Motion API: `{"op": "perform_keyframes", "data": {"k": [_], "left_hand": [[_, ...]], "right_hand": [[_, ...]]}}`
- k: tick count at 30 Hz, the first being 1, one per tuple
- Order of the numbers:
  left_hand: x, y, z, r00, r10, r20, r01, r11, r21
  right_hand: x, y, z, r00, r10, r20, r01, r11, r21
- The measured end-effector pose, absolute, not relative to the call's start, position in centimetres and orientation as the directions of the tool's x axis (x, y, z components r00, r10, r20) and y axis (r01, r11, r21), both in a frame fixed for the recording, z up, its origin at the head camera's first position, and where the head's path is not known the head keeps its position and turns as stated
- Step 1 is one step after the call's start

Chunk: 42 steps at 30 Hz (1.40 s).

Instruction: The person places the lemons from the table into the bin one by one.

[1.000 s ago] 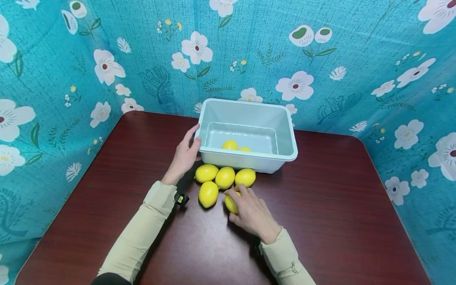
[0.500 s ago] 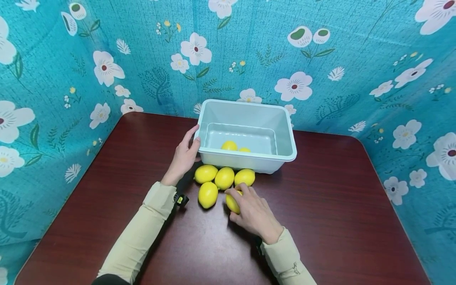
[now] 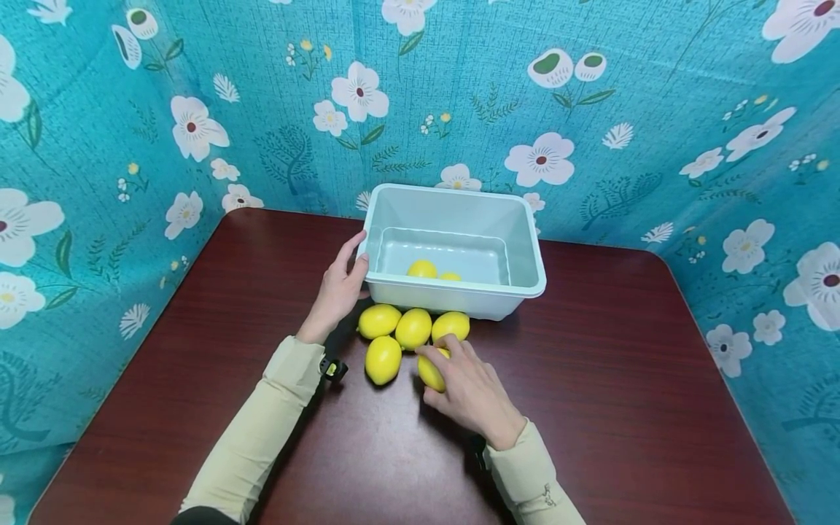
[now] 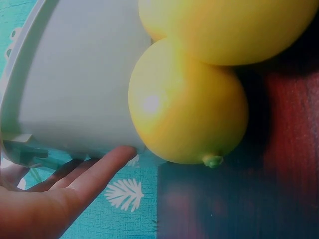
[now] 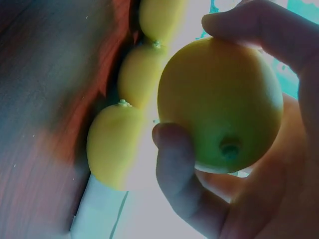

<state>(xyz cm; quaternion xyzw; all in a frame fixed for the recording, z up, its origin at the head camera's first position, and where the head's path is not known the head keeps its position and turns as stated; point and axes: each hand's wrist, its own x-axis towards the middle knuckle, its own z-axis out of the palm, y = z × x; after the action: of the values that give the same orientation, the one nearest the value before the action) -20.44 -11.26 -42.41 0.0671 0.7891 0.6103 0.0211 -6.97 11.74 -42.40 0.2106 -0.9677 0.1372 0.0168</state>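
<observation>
Blue cloth (image 3: 453, 73) printed with white flowers, leaves and small trees hangs behind the table and down both sides. The table (image 3: 623, 364) is dark reddish brown with rounded far corners and a patch of glare near its front. A pale blue-grey tub (image 3: 453, 299) stands near the far edge, its long side toward the person and turned slightly. Two cream sleeves (image 3: 256, 430) reach in from the near side; the right one bears a small dark mark near the cuff.

The left hand (image 3: 337, 288) is at the tub's left end, thumb at the rim and fingers extended against the outer wall. The right hand (image 3: 475, 390) is curled round a lemon, the held lemon (image 5: 219, 99), which sits between thumb and fingers in front of the tub; whether it touches the table I cannot tell.

Three lemons lie side by side along the tub's front wall: a left lemon (image 3: 379, 321), a middle lemon (image 3: 413, 329) and a right lemon (image 3: 450, 326). A near lemon (image 3: 383, 360) lies just in front of the first two. Inside the tub, two more lemons (image 3: 422, 269) show partly above the front rim.

A black device (image 3: 335, 368) sits at the left wrist. Smallest is the left lemon's green stem tip (image 4: 213, 161).
</observation>
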Motion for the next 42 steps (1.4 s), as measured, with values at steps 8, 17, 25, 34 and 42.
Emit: {"op": "perform_keyframes", "data": {"k": [8,17,25,34,42], "left_hand": [[-20.5,-11.3,-42.5,-0.99,0.136,0.046,0.078,0.243,0.967],[-20.3,-11.2,-42.4,-0.99,0.129,0.059,0.089,0.242,0.966],[-20.3,-11.2,-42.5,-0.99,0.128,0.058,0.088,0.243,0.966],[-20.3,-11.3,-42.4,-0.99,0.132,0.053,0.084,0.239,0.967],[-20.4,-11.2,-42.5,-0.99,0.133,0.055,0.087,0.241,0.967]], "right_hand": [[-7.0,11.7,-42.2,-0.913,-0.396,0.101,-0.408,0.875,-0.259],[-7.0,11.8,-41.9,-0.912,-0.394,0.11,-0.409,0.876,-0.255],[-7.0,11.9,-41.7,-0.905,-0.403,0.135,-0.424,0.871,-0.249],[-7.0,12.2,-41.4,-0.896,-0.406,0.179,-0.44,0.866,-0.238],[-7.2,12.3,-41.4,-0.897,-0.392,0.203,-0.435,0.86,-0.266]]}}
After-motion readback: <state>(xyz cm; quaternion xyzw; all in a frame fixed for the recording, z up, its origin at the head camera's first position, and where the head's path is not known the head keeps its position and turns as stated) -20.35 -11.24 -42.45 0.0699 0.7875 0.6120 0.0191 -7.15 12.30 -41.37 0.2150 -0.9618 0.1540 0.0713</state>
